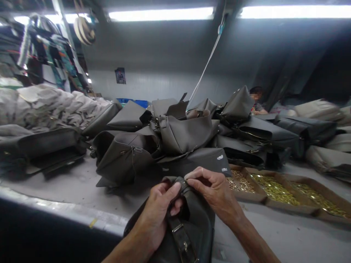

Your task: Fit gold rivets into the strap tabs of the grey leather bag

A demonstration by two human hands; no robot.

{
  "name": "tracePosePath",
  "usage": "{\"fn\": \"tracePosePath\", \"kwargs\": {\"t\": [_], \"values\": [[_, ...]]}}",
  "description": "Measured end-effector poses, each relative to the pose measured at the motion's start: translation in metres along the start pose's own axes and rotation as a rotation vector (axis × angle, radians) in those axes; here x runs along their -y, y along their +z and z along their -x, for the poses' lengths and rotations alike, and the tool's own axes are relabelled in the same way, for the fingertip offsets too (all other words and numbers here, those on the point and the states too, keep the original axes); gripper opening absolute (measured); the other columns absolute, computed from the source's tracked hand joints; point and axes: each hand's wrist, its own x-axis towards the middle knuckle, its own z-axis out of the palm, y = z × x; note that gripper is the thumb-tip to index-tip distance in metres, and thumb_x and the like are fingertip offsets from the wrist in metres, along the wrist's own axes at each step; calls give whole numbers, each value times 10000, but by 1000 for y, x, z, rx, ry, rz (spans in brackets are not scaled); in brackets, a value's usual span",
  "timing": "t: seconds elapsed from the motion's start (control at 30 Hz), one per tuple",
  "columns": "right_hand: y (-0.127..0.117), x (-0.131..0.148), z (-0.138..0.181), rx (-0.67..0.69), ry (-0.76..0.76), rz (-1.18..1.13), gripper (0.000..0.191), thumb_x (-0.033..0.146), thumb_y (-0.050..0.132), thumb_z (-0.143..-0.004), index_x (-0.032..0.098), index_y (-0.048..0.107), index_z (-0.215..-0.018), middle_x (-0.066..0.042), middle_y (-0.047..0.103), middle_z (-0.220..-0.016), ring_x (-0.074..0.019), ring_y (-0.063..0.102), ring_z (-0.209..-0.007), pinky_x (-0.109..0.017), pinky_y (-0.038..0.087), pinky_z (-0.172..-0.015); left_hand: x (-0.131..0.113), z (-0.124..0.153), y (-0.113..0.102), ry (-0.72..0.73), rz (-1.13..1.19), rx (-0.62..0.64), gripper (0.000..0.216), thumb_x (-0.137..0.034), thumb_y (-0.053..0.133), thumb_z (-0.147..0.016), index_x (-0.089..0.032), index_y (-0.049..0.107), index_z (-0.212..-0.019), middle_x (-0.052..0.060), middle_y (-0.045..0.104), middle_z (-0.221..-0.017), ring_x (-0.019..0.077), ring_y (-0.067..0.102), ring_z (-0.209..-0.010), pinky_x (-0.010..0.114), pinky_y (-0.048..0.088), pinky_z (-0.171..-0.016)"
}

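Observation:
A dark grey leather handbag [201, 215] rests upright at the near table edge, right in front of me. My left hand [157, 212] is closed around the bag's upper edge, thumb pressed on a strap tab. Thumb and forefinger of my right hand [211, 186] pinch at the same tab; a tiny shiny bit shows by the fingertips, too small to name. Below my left fingers hangs a strap with a metal buckle [178, 229]. Just right of my right hand stands a cardboard tray [259, 199] of small metal fittings.
Several grey bags [186, 133] are heaped across the middle of the table [71, 197]. Gold-coloured fittings [276, 188] fill the trays at right. Pale fabric pieces [52, 106] are piled at left. Another person [257, 104] sits behind the heap. A white cord [204, 73] hangs down.

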Motion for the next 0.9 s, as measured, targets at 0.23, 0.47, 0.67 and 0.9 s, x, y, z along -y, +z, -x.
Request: {"fn": "tracePosePath", "kwargs": {"t": [0.23,0.47,0.67,0.9], "values": [[2,-1,-8,54,5,37,131,284,662,-831,182,732,-788,-9,673,-770,-133,598,-728,-213,440,-668,4,-8,-7,44,63,22,392,-413,764,-684,-105,547,-791,-67,424,-528,4,291,-419,134,175,-389],[2,7,-12,107,-87,168,130,230,633,-854,178,720,-774,-8,665,-760,-130,610,-720,-213,442,-667,5,-7,-8,83,53,-1,377,-405,731,-716,-91,557,-830,-54,436,-576,7,320,-437,139,194,-397],[3,7,-15,151,-150,218,131,221,627,-860,178,713,-772,1,660,-752,-123,611,-714,-212,440,-674,5,-9,-8,85,40,10,373,-413,722,-720,-101,536,-804,-66,420,-548,3,299,-416,140,177,-388],[-3,-1,-13,158,32,100,133,265,638,-841,176,693,-759,16,646,-723,-115,571,-696,-203,424,-665,8,-7,-6,114,12,-2,335,-395,700,-749,-102,541,-787,-48,441,-594,8,319,-429,146,191,-388]]}}
